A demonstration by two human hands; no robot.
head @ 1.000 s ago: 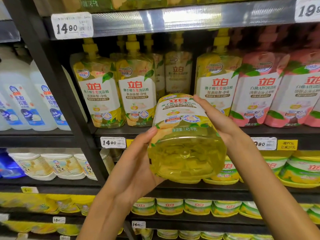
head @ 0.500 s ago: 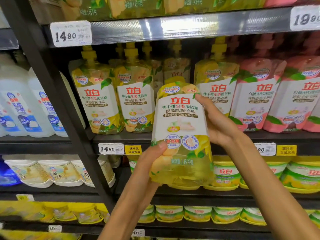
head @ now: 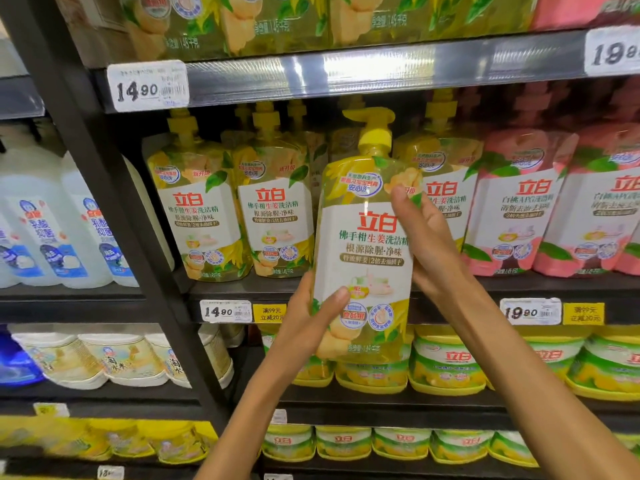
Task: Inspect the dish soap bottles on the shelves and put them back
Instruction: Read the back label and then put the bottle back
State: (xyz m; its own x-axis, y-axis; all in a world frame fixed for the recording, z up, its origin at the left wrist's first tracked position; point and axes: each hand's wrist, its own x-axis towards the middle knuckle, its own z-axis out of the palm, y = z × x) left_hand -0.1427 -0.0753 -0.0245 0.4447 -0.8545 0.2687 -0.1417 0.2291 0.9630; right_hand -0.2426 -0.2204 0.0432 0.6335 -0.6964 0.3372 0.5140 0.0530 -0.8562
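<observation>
Both hands are holding a yellow dish soap pump bottle upright before the shelf. The left hand is gripping its lower edge, fingers curled round it. The right hand is clasping its side, thumb pressing the label.

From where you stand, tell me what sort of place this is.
Most likely a supermarket's cleaning aisle. Printed price tags are clipped to the black shelves, identical yellow dish soap bottles stand in rows, and yellow promotion labels sit beside the prices. Both hands hold one bottle upright.
</observation>
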